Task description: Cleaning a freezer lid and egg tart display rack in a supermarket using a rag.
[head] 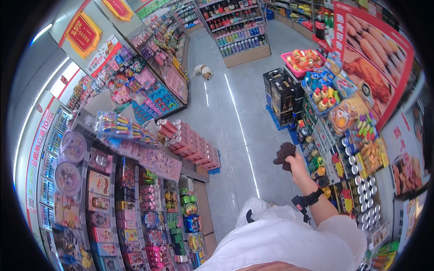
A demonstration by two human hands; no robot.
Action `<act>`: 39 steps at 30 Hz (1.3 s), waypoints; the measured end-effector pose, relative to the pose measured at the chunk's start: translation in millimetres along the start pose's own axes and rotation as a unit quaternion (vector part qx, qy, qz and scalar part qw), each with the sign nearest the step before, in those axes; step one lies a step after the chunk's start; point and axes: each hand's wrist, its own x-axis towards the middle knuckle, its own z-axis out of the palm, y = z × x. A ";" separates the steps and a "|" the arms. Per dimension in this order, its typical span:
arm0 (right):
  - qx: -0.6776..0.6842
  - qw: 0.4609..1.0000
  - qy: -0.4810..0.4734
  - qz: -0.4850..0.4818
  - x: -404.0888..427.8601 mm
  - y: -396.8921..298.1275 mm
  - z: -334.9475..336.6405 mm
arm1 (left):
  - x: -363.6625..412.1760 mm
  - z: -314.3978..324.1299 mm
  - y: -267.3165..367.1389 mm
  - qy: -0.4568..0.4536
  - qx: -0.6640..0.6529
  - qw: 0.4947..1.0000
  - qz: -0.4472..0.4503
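Observation:
My right hand (298,165) reaches forward over the aisle, its fingers closed on a crumpled dark brown cloth (284,156). A black strap with a small device (307,200) sits around that wrist. My left hand is out of view. To the right of the cloth, several bottles (308,145) stand in a row at the foot of stacked cartons. Below it lies the grey tiled floor (234,169), crossed by a bright line of reflected light. My white shirt (278,242) fills the bottom of the view.
A white and brown dog (203,71) lies farther up the aisle. Shelves of toys and boxed goods (101,210) line the left, beside stacked red cans (193,145). Black cartons (281,95) and a pink basket of packaged goods (303,62) stand right. A drinks shelf (237,30) stands ahead.

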 end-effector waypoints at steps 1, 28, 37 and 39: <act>-0.018 1.000 -0.012 0.007 26.4 -6.7 21.6 | 17.7 -9.4 16.1 0.008 -0.010 1.000 -0.005; 0.024 0.989 0.144 -0.017 843.1 -86.0 96.6 | 645.3 -161.8 756.6 -0.071 0.124 0.989 0.046; 0.011 0.993 0.115 -0.037 1093.1 -197.3 109.1 | 780.3 -171.3 929.9 -0.068 0.150 0.986 -0.029; 0.017 0.991 0.117 -0.055 1142.8 -209.3 97.4 | 826.5 -164.2 975.9 -0.078 0.164 0.983 -0.039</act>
